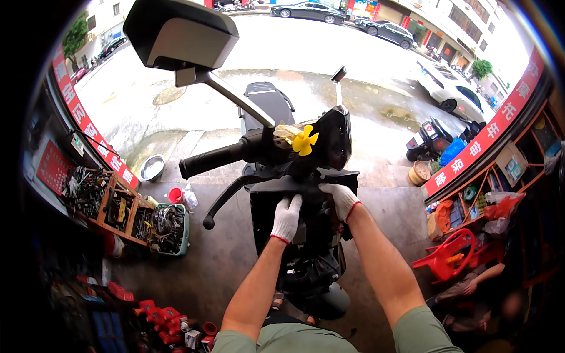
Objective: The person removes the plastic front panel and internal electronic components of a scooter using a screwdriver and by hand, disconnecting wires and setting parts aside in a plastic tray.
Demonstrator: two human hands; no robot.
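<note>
A black scooter's front body panel [271, 200] is in front of me, below its handlebar with a long brake lever [235, 188], left grip [200, 162] and tall mirrors [182, 32]. A yellow pinwheel [304, 141] sits beside the dark display housing. My left hand [286, 220], in a white knitted glove, has curled fingers at the panel's upper part, fingertips partly hidden. My right hand [340, 198], gloved alike, grips the panel's upper right side, higher than the left, with some fingers out of sight.
Tool racks [120, 206] and a teal bin [170, 229] are left; red items [162, 317] lie lower left. A red plastic chair [444, 256], shelves [471, 212] and a seated person's arm [482, 276] are right. A basin [152, 167], parked scooter [429, 138] and street cars [453, 91] lie beyond.
</note>
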